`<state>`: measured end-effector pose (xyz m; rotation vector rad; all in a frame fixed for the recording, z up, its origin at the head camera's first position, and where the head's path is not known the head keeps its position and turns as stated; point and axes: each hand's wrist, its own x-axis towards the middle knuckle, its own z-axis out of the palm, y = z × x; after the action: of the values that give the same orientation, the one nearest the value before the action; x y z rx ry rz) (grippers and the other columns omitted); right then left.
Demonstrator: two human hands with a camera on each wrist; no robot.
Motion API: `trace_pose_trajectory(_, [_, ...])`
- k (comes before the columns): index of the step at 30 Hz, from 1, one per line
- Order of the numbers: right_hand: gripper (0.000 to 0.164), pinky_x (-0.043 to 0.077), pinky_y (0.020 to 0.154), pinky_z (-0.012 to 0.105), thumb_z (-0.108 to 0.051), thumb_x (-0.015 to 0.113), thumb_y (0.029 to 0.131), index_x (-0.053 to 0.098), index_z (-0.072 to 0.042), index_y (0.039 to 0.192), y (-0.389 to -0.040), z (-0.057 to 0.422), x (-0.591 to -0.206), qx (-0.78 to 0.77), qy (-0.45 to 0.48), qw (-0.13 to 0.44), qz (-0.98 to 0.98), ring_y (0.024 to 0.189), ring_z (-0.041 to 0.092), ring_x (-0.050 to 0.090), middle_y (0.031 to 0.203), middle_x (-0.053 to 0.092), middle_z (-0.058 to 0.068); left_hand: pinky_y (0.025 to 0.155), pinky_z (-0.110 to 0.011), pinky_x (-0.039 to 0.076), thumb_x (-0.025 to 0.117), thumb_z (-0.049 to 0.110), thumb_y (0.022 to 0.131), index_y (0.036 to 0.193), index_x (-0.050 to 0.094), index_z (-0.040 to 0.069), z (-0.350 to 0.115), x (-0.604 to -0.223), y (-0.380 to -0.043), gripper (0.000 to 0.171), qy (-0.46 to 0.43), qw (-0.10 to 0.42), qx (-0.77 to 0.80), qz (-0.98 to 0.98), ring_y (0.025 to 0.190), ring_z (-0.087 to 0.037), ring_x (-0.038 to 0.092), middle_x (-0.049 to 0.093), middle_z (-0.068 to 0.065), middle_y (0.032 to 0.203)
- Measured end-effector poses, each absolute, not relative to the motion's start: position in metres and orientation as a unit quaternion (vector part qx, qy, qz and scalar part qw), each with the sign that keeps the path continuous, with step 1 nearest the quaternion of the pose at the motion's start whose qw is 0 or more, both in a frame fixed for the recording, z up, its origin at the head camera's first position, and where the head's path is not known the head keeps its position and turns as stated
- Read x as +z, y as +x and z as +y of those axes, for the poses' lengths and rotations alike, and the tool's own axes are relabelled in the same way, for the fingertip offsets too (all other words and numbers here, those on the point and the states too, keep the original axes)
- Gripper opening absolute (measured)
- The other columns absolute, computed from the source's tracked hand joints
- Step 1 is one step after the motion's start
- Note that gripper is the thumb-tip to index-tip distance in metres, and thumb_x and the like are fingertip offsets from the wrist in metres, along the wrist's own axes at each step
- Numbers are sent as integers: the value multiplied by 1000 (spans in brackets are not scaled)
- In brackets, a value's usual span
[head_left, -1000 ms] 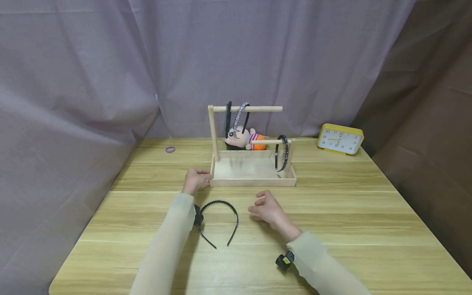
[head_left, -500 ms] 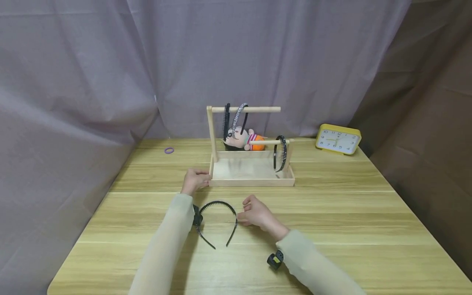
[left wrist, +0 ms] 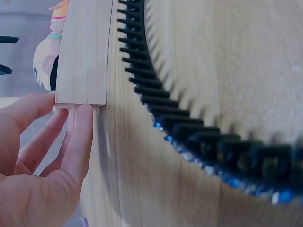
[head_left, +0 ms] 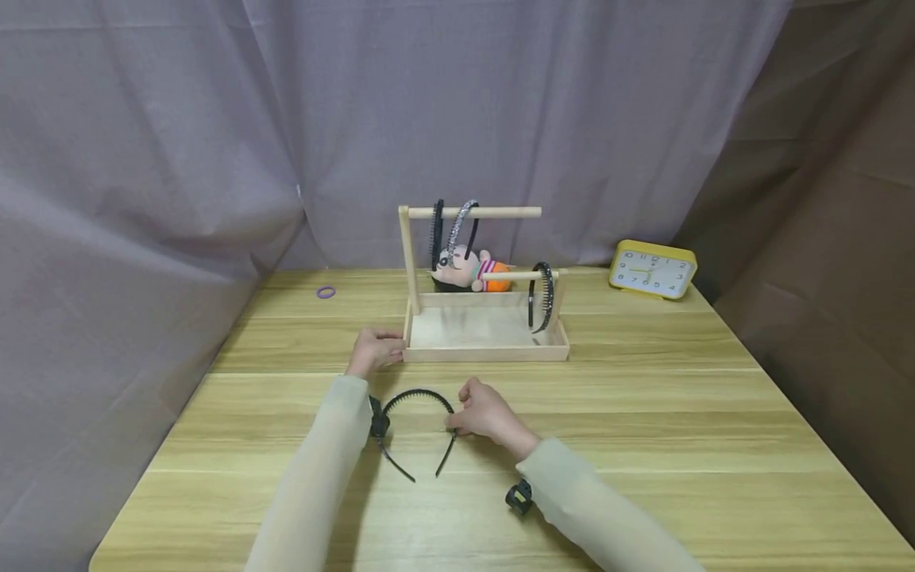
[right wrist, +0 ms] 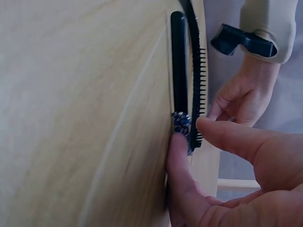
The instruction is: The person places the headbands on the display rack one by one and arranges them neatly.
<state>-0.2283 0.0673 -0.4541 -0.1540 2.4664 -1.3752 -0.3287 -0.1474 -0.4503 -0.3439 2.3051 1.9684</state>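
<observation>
In the head view my left hand (head_left: 375,349) touches the left end of a wooden stand (head_left: 486,355). Its fingertips meet the corner of the tray wall (left wrist: 83,56), fingers fairly straight. A black toothed headband (head_left: 418,392) with glittery beads lies on the table in front of the stand. My right hand (head_left: 489,415) pinches this headband's right arm between thumb and finger, near the beads (right wrist: 181,120). On the stand's upper bar (head_left: 511,212) hang a black toothed headband (head_left: 437,238) and a silver glittery one (head_left: 457,230). Another black headband (head_left: 547,298) hangs on the lower bar.
A plush doll (head_left: 465,266) lies behind the stand. A purple hair tie (head_left: 326,292) is on the table at the back left. The yellow clock (head_left: 653,270) stands at the back right. Grey curtains (head_left: 214,119) close off the far side.
My right hand has moved left to the headband on the table and taken its right arm between thumb and finger. The left hand has stayed at the stand's end.
</observation>
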Motion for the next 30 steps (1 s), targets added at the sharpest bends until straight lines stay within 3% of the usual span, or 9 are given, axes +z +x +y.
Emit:
trace_pose_trajectory(10, [42,61,65,27,6,76,72,52,6,106,-231,65,-453,-480,-48,163,861,67,17,68,96,58,16,81,-27,62,64,-7,86,120,59,-16,-150,-453,-332,35,-117,57,666,734,84,-26,70,60,-35,118])
trace_pose_trajectory(15, [34,60,62,27,7,70,74,54,7,104,-232,66,-453,-496,-36,184,848,65,19,65,85,55,11,81,-27,62,64,-7,87,120,59,-16,-150,-454,-333,36,-120,60,670,730,84,-25,69,60,-35,118])
trace_pose_trajectory(19, [28,59,61,26,6,67,76,56,6,102,-231,67,-453,-502,-31,187,844,67,18,63,87,56,10,83,-29,62,64,-7,87,120,59,-16,-150,-453,-333,35,-120,61,671,729,85,-25,69,61,-34,116])
trace_pose_trajectory(30, [30,64,74,32,8,61,83,56,11,112,-234,76,-451,-570,-14,226,790,75,20,64,91,58,13,86,-31,61,63,-5,88,121,60,-15,-149,-450,-329,35,-108,53,659,743,93,-28,68,64,-29,112])
